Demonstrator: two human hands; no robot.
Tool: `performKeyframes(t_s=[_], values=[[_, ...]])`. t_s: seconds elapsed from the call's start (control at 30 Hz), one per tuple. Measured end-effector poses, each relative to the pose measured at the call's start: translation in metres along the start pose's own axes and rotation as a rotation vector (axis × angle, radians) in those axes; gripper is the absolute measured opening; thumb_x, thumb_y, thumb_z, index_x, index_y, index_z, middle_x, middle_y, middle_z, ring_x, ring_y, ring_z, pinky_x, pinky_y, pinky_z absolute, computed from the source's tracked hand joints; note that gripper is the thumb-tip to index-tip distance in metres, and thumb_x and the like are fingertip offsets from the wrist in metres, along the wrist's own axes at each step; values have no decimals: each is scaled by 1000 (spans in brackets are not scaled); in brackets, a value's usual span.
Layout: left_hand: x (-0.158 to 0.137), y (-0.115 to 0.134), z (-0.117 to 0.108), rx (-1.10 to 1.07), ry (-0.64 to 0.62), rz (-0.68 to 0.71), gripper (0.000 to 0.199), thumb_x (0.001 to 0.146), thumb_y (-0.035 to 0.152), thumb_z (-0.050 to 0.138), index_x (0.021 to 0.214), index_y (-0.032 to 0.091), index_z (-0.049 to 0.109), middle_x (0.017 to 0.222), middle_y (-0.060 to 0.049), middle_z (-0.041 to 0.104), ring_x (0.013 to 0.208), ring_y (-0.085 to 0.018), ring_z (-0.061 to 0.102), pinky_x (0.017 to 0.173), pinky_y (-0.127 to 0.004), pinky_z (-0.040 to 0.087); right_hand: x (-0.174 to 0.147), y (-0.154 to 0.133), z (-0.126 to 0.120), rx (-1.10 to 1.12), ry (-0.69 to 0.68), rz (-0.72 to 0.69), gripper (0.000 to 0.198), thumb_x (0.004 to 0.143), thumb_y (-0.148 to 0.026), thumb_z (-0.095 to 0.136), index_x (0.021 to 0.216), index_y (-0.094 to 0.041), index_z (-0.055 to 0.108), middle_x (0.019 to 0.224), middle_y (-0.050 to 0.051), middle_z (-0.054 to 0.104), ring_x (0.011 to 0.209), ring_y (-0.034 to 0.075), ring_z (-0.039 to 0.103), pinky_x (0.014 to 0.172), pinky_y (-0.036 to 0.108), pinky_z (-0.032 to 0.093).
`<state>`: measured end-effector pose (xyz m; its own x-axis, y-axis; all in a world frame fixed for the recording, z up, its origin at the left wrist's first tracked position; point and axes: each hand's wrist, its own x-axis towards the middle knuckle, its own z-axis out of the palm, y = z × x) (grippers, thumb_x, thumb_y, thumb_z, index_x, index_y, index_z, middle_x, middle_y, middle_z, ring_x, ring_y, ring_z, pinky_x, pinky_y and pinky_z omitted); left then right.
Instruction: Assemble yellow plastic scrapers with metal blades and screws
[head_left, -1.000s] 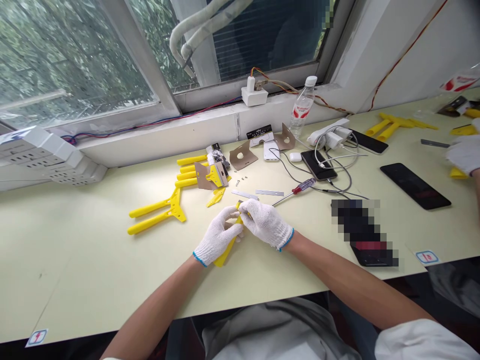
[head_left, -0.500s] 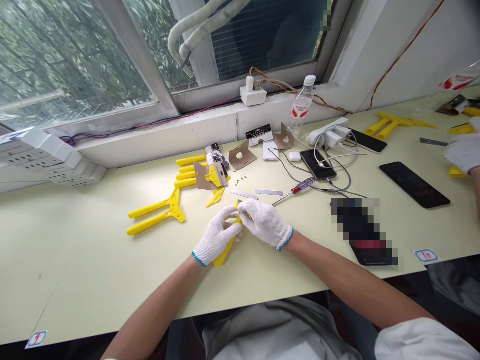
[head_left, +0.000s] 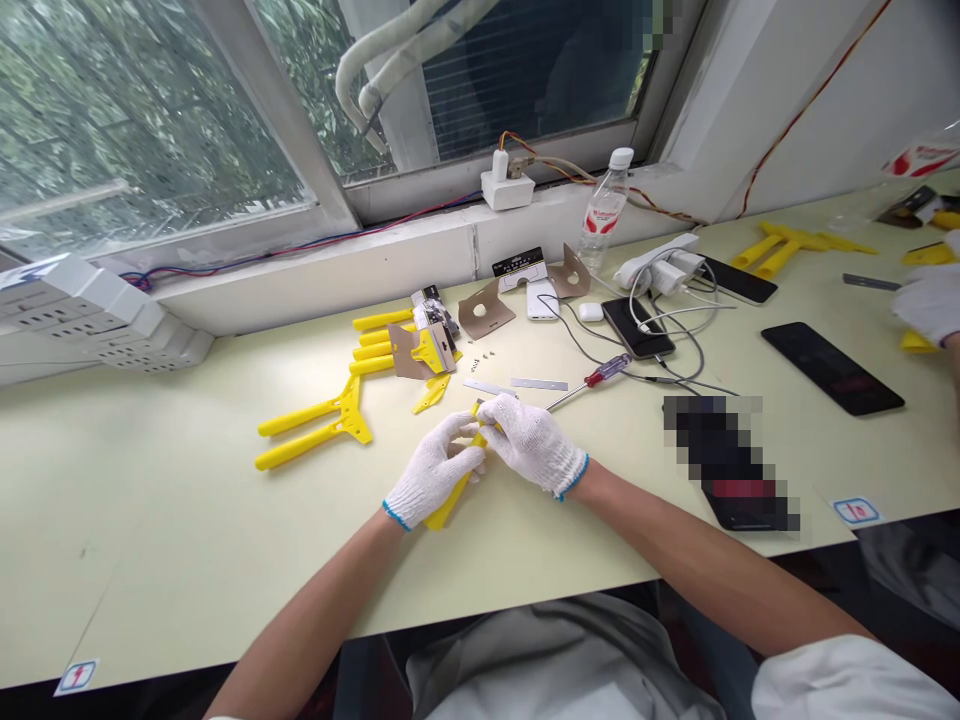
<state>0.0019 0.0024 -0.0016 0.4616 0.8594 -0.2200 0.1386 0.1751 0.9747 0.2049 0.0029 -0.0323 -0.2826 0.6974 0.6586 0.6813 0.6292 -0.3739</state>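
From here I see the left hand (head_left: 435,470) wrapped around a yellow scraper (head_left: 444,512) slanting over the near part of the table (head_left: 225,560), while the right hand (head_left: 529,440) pinches its far end. Beyond them, yellow handles (head_left: 372,340) stick out from card packs (head_left: 442,325). A capped clear bottle (head_left: 604,215) stands by the wall; I can't tell how full. Its red lettering is blurred, as is the pale print on a black card (head_left: 517,266).
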Motion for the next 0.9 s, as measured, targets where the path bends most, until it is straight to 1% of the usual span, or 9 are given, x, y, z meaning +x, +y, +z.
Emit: performKeyframes(t_s=[0.13, 0.27, 0.33, 0.43, 0.53, 0.67, 0.73, 0.83, 0.9], values=[[1, -4, -1, -27, -12, 2, 50, 90, 27, 74, 138, 22, 63, 122, -10, 67, 75, -17, 74, 71, -35, 64, 0, 2, 1, 15, -9, 6, 11, 104, -14, 58, 111, -22, 58, 102, 1, 72, 84, 15, 69, 74, 28, 51], [3, -7, -5, -136, -1, 10, 47, 89, 28, 78, 132, 21, 62, 120, -9, 67, 70, -15, 72, 65, -33, 62, 0, 3, -4, 52, -28, 41, 12, 101, -13, 61, 110, -21, 59, 104, 1, 72, 84, 15, 68, 74, 28, 50], [5, -6, -9, -216, 50, 2, 49, 86, 29, 80, 130, 21, 61, 121, -9, 68, 68, -14, 71, 62, -32, 60, 0, 4, -6, 63, -22, 63, 13, 100, -13, 60, 110, -21, 60, 106, 2, 72, 83, 14, 68, 75, 28, 49], [10, -3, -18, -318, 160, 3, 58, 84, 29, 82, 136, 23, 59, 124, -9, 68, 70, -14, 71, 63, -30, 60, -1, 7, -7, 40, -21, 91, 10, 101, -16, 58, 110, -20, 61, 103, 2, 73, 84, 15, 67, 78, 29, 50], [15, -2, -25, -405, 289, 26, 65, 82, 28, 81, 142, 25, 56, 124, -8, 68, 70, -13, 70, 61, -28, 58, -1, 10, -6, -29, -131, 153, 12, 99, -16, 59, 110, -18, 65, 106, 5, 73, 97, 20, 69, 89, 33, 52], [17, -2, -27, -477, 345, 10, 70, 81, 27, 82, 146, 27, 54, 124, -7, 68, 70, -12, 69, 60, -27, 58, 2, 12, -6, -161, -352, 289, 30, 97, -19, 61, 125, -16, 69, 121, 10, 72, 115, 28, 64, 105, 42, 50], [17, -2, -25, -495, 350, 3, 72, 80, 27, 83, 146, 27, 54, 124, -7, 68, 70, -12, 69, 60, -27, 57, 5, 11, -6, -218, -410, 314, 39, 99, -22, 61, 137, -16, 68, 128, 12, 71, 121, 30, 61, 109, 45, 48], [17, -3, -23, -529, 377, 12, 71, 80, 26, 84, 144, 27, 55, 122, -6, 69, 69, -12, 68, 61, -26, 57, 13, 8, -3, -255, -442, 268, 60, 100, -27, 61, 159, -16, 55, 144, 12, 65, 133, 31, 55, 115, 46, 44], [18, -4, -23, -550, 414, 33, 70, 79, 27, 85, 143, 27, 55, 121, -6, 69, 69, -12, 68, 61, -26, 57, 17, 6, 2, -245, -464, 201, 67, 102, -32, 59, 166, -15, 47, 159, 12, 57, 142, 31, 50, 121, 46, 39]])
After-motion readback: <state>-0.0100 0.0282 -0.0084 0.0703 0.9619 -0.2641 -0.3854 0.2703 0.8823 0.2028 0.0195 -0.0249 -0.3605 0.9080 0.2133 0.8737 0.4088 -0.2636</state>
